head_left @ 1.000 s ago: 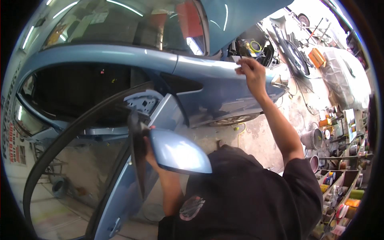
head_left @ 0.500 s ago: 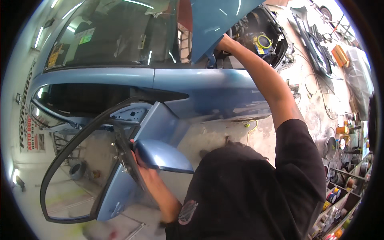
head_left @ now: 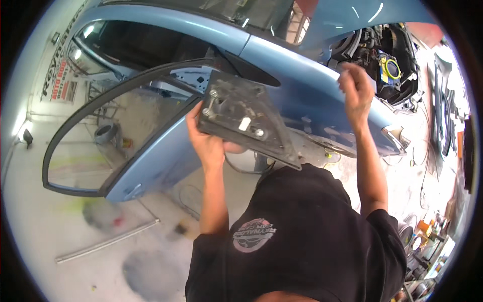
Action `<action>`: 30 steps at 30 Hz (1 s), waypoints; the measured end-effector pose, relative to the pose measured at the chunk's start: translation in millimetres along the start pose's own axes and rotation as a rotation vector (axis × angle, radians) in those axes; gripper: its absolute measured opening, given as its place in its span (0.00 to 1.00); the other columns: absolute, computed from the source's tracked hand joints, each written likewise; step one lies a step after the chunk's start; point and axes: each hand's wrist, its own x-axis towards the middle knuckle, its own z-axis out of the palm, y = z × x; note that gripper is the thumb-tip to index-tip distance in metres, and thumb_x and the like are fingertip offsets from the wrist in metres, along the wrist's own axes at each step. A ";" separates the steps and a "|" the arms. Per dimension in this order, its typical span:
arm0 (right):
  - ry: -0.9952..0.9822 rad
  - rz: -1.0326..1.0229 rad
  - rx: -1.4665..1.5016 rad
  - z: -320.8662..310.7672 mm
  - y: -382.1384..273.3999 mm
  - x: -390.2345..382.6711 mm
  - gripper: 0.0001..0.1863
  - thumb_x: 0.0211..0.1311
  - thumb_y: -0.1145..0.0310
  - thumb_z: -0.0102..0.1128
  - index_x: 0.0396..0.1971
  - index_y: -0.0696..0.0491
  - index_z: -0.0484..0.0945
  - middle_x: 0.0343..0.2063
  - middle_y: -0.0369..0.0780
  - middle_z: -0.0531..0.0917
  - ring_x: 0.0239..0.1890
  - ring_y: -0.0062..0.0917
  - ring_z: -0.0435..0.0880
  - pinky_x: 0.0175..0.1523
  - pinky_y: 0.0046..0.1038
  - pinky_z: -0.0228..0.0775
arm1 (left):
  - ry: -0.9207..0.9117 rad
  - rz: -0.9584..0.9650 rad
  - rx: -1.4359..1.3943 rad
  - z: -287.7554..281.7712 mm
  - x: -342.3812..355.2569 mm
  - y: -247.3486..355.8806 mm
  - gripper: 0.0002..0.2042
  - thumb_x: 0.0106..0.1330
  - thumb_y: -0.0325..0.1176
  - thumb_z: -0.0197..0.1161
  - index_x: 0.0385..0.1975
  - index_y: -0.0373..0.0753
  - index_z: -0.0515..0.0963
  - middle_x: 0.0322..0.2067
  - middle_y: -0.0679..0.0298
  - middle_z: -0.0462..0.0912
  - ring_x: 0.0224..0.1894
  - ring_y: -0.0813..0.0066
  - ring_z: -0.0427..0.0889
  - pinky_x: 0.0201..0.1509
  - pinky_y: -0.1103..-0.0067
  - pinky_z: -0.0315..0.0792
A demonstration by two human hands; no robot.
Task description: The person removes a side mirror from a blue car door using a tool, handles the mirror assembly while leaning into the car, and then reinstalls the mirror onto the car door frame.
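Note:
A wing mirror is in my left hand, with its dark triangular mounting plate and several bolts turned up toward me. My left fingers wrap round its left edge and underside. Most of its outer shell is hidden behind the plate. My right hand is raised over the blue front fender, near the engine bay, with fingers curled together; whether anything small is in them cannot be made out. Left of the mirror, the blue car door stands swung out, its black window frame toward the left.
The raised hood leans over the open engine bay. Black body trim lies on the floor at far right. Shelves with cans stand at lower right. A metal bar lies on the floor at left.
My right hand has come back from under the hood's edge to above the fender. My left hand has lifted the wing mirror away from the door and turned its mounting plate up.

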 end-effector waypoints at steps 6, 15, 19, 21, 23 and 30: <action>-0.642 -0.187 0.091 43.7 -108.6 -28.7 0.08 0.64 0.70 0.67 0.38 0.59 0.84 0.30 0.48 0.86 0.31 0.37 0.87 0.39 0.33 0.78 | -0.043 0.075 0.223 9.1 -23.9 13.2 0.32 0.55 0.15 0.71 0.62 0.33 0.70 0.54 0.57 0.80 0.57 0.71 0.79 0.63 0.76 0.72; -0.710 -0.303 -0.009 106.3 -87.8 -26.9 0.12 0.62 0.65 0.69 0.32 0.60 0.81 0.24 0.52 0.81 0.31 0.50 0.84 0.36 0.44 0.75 | -0.064 0.098 0.415 24.9 -40.6 5.6 0.30 0.56 0.17 0.72 0.62 0.31 0.73 0.56 0.56 0.79 0.57 0.67 0.79 0.65 0.73 0.71; -0.764 -0.367 0.124 109.4 -75.7 -35.3 0.06 0.62 0.72 0.65 0.34 0.59 0.81 0.32 0.48 0.81 0.37 0.48 0.84 0.41 0.43 0.75 | -0.113 0.012 0.348 22.6 -43.5 4.2 0.30 0.57 0.16 0.71 0.62 0.30 0.72 0.56 0.56 0.78 0.58 0.68 0.78 0.65 0.74 0.71; -0.860 -0.356 0.168 105.5 -72.4 -32.9 0.07 0.61 0.74 0.63 0.37 0.60 0.81 0.38 0.47 0.80 0.42 0.46 0.84 0.44 0.41 0.76 | -0.133 -0.012 0.342 19.9 -41.7 0.0 0.30 0.57 0.16 0.71 0.62 0.30 0.72 0.56 0.56 0.78 0.58 0.68 0.78 0.65 0.74 0.71; -0.804 -0.304 0.165 107.5 -70.2 -35.5 0.08 0.61 0.72 0.63 0.37 0.59 0.81 0.36 0.47 0.81 0.40 0.46 0.84 0.44 0.42 0.76 | -0.160 0.039 0.454 19.7 -39.1 1.3 0.29 0.57 0.14 0.70 0.61 0.29 0.71 0.56 0.56 0.77 0.58 0.69 0.77 0.66 0.74 0.71; -0.794 -0.192 -0.039 118.5 -66.2 -40.1 0.09 0.61 0.69 0.65 0.35 0.60 0.81 0.33 0.49 0.83 0.36 0.49 0.85 0.42 0.44 0.76 | -0.181 0.029 0.437 13.6 -39.3 -1.0 0.30 0.56 0.16 0.71 0.62 0.30 0.72 0.54 0.55 0.77 0.56 0.68 0.78 0.64 0.73 0.71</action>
